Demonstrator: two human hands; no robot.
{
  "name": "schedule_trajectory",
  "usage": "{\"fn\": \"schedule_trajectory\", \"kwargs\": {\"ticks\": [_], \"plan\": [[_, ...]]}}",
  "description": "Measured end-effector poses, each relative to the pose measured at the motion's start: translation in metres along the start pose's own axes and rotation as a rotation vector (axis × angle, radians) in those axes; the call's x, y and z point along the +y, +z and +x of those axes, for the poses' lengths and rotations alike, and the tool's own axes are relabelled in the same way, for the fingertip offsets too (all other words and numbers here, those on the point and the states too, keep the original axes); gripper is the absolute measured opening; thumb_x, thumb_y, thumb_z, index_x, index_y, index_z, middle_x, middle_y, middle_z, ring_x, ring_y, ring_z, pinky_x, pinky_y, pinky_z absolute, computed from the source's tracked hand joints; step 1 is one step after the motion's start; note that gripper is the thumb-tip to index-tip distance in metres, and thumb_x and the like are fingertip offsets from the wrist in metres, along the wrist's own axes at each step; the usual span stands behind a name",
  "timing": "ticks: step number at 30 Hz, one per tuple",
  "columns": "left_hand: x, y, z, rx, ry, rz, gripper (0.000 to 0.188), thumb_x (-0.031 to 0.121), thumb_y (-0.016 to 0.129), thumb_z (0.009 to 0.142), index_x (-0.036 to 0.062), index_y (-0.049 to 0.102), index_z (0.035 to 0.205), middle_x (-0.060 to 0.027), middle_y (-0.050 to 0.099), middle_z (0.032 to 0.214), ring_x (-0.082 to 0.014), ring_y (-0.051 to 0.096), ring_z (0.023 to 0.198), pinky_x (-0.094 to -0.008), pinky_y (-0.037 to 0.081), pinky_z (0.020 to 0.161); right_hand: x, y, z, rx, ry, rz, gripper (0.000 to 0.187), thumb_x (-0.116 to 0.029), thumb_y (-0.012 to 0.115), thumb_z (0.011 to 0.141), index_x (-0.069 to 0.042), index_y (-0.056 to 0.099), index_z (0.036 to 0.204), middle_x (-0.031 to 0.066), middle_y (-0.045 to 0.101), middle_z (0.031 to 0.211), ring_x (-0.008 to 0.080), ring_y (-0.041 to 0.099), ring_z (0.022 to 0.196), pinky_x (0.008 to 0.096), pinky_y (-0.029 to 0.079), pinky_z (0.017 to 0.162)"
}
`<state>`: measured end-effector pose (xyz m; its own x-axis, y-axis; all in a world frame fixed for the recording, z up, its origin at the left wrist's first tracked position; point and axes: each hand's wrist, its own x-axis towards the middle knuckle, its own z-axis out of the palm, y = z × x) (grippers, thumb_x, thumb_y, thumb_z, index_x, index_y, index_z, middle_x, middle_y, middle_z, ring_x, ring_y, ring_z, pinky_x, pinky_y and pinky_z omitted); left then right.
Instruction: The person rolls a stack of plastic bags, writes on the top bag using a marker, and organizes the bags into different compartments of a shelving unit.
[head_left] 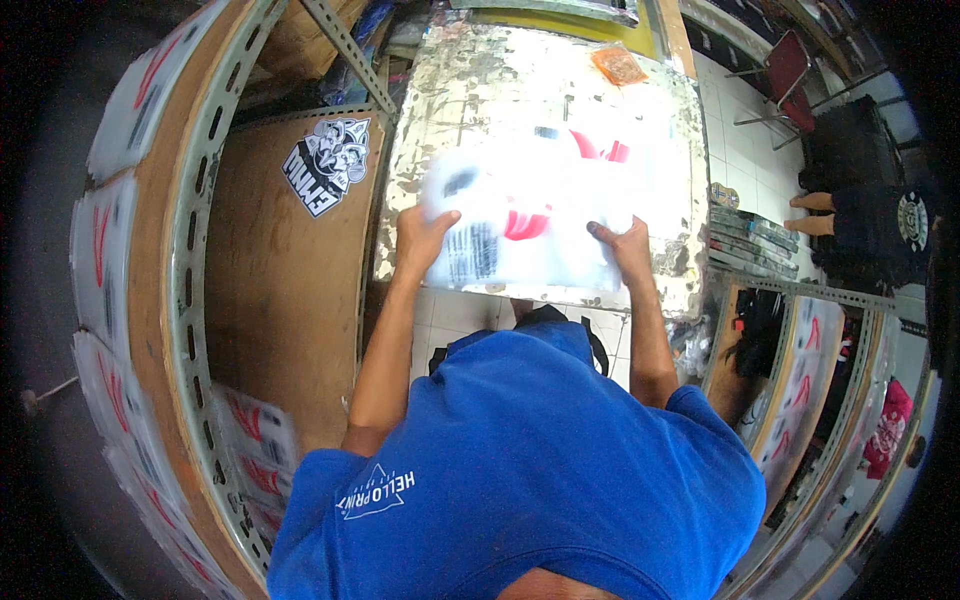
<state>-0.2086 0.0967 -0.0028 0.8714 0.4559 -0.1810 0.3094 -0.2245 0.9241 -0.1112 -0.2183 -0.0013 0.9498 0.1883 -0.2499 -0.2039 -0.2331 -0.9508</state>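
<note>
Between my two hands is a whitish plastic sheet or bag with red and black print, partly smeared by motion and glare. My left hand grips its left edge, thumb on top and fingers underneath. On the opposite edge my right hand closes in the same way, its thumb dark at the tip. Whether it is one piece or several together I cannot tell. Just beyond it, more white plastic with red print lies on the worn, paint-stained table; glare hides its outline.
A small orange packet lies at the table's far right. Shelving with a metal frame stands on the left, bearing similar printed plastic. At right are a rack, stacked flat boards, a red chair and another person's legs.
</note>
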Motion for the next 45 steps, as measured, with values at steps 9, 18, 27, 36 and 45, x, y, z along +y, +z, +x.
{"fn": "schedule_trajectory", "kwargs": {"ticks": [9,18,27,36,45], "plan": [[0.018,0.096,0.105,-0.099,-0.030,-0.006,0.028,0.015,0.075,0.076,-0.0053,0.070,0.095,-0.0123,0.069,0.076,-0.0173,0.063,0.067,-0.0330,0.050,0.063,-0.006,-0.062,0.078,0.106,0.047,-0.056,0.040,-0.009,0.080,0.076,0.004,0.061,0.108,0.0108,0.068,0.095,0.0176,0.064,0.084,0.0320,0.052,0.077],[0.004,0.134,0.141,-0.137,-0.035,0.077,0.032,0.023,0.077,0.078,-0.0035,0.071,0.094,-0.0135,0.071,0.078,-0.0198,0.065,0.067,-0.0370,0.049,0.062,0.028,-0.071,0.119,0.140,0.068,-0.156,0.047,-0.013,0.081,0.074,0.005,0.058,0.111,0.0160,0.069,0.099,0.0232,0.067,0.085,0.0333,0.053,0.077],[0.025,0.125,0.129,0.027,0.000,0.029,0.033,0.029,0.076,0.081,-0.0025,0.072,0.090,-0.0118,0.070,0.074,-0.0177,0.062,0.062,-0.0340,0.048,0.063,-0.017,-0.056,0.090,0.150,-0.078,0.011,0.036,-0.003,0.074,0.081,0.003,0.058,0.113,0.0098,0.068,0.099,0.0162,0.062,0.089,0.0309,0.050,0.078],[0.086,0.075,0.171,0.362,0.315,-0.431,0.025,0.019,0.073,0.086,-0.0039,0.071,0.097,-0.0041,0.069,0.086,-0.0102,0.058,0.076,-0.0277,0.047,0.070,-0.040,0.005,0.157,0.191,-0.498,0.329,0.039,0.000,0.071,0.084,0.002,0.054,0.119,0.0075,0.064,0.110,0.0152,0.059,0.098,0.0299,0.046,0.090],[0.016,0.083,0.212,0.303,0.126,-0.219,0.032,0.018,0.075,0.083,-0.0025,0.068,0.106,-0.0090,0.070,0.099,-0.0156,0.063,0.087,-0.0304,0.049,0.078,0.004,0.027,0.237,0.092,-0.469,0.072,0.044,0.000,0.075,0.076,0.000,0.057,0.116,0.0097,0.067,0.106,0.0163,0.062,0.098,0.0309,0.048,0.089]]}}
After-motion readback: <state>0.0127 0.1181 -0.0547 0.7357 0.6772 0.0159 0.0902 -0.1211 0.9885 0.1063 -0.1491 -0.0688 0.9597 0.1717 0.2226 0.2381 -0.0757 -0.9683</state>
